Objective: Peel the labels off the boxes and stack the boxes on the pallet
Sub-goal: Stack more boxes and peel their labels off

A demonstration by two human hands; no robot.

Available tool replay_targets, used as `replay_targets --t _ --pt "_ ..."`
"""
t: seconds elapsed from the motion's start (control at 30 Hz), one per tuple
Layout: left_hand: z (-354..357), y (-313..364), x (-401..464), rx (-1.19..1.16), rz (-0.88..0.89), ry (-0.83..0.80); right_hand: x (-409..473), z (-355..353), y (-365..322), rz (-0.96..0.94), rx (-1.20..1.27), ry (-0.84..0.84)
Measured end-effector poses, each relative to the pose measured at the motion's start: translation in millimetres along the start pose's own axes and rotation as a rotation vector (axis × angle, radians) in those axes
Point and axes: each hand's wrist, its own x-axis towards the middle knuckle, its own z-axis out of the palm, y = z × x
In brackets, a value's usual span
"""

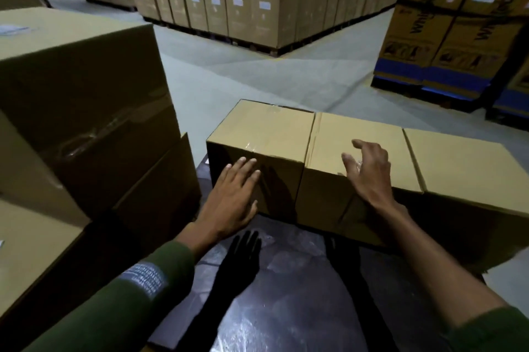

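Left hand [233, 197] lies flat on the end box [266, 134]; right hand [367, 171] hovers spread, empty.

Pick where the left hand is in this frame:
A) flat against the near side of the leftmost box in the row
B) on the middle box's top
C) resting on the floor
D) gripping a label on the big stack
A: the left hand lies open, palm on the near face of the leftmost box.

A person is wearing green sleeves [120, 303]; a white printed label [144, 280] is sticking on the left one; both hands are showing bare.
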Motion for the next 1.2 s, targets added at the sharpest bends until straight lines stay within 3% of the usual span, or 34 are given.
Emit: replay_targets --t 0.1,0.23,0.37,0.6,0.9,1.2 --pt "-7 10 -30 0.008 -0.018 0.007 -32 3 -27 -0.104 0.061 0.018" --pt "-24 20 -73 0.026 -0.073 0.032 -85 19 -67 -0.246 0.126 -0.109" --pt "-51 19 -128 0.045 -0.119 0.081 -131 32 -111 -0.278 0.171 -0.235" --pt "-116 -2 -224 0.145 -0.174 0.204 -169 26 -218 -0.385 0.260 -0.264" --pt "-218 -51 -241 0.307 -0.278 0.401 -126 -10 -324 -0.556 0.225 -0.293" --pt "-290 -72 -164 0.288 -0.431 0.320 -19 -23 -361 -0.709 0.118 -0.381"
